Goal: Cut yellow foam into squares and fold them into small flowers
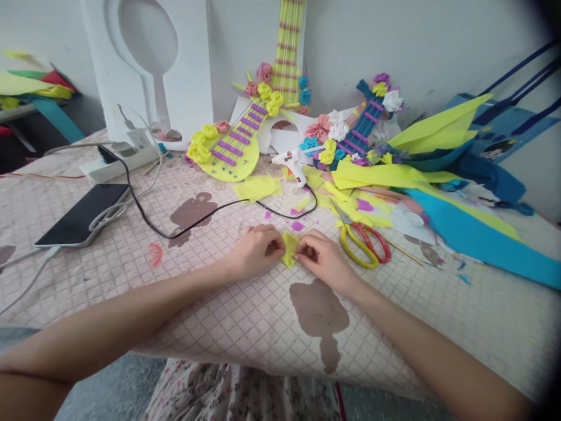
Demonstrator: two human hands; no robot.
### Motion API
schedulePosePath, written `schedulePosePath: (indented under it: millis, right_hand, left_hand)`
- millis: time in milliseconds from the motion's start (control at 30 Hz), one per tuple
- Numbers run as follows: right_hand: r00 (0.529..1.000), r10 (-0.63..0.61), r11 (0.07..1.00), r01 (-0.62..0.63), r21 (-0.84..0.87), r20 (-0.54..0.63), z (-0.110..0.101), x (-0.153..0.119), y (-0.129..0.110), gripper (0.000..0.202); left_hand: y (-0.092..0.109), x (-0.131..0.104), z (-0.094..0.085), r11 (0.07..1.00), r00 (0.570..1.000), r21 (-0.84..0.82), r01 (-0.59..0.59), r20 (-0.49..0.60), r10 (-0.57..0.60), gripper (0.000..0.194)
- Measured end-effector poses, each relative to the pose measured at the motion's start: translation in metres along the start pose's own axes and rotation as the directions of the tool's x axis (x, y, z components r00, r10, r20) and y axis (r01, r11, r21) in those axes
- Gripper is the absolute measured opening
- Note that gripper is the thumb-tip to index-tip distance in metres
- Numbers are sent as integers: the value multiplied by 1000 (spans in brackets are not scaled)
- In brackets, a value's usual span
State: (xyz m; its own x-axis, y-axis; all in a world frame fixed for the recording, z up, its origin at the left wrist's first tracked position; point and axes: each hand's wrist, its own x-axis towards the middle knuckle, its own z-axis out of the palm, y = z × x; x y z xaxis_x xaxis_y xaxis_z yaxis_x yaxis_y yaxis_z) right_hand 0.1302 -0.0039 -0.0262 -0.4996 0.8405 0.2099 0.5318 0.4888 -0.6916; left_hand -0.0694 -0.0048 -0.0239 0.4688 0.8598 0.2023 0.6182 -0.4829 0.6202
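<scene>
A small piece of yellow crepe paper (289, 250) lies between my two hands, low over the quilted table cover (245, 316). My left hand (258, 251) pinches its left edge with curled fingers. On the other side, my right hand (322, 257) has thumb and fingertips closed on the right edge. Just right of that hand rest scissors (360, 238) with one yellow and one red handle loop. Beyond the hands, a white hot glue gun (291, 165) stands among yellow paper scraps (258, 188).
Flower-trimmed paper instruments, one yellow (232, 155) and one blue (366, 128), lean at the back. Blue crepe paper (486, 234) spreads along the right. A tablet-like device (85, 213) and a power strip (118, 164) sit left. The black cord (210, 221) crosses the table. Thin sticks (405, 252) lie near the scissors.
</scene>
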Motion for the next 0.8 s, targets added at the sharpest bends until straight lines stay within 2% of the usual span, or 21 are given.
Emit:
schedulePosePath:
  millis: [400, 800]
  right_hand:
    - [1000, 11, 1000, -12, -21, -25, 3, 0, 0, 8]
    - [1000, 3, 1000, -4, -27, -20, 3, 0, 0, 8]
  left_hand:
    - [5, -3, 6, 992, 999, 123, 6, -37, -2, 7]
    - [3, -2, 6, 993, 999, 120, 23, -26, -20, 6]
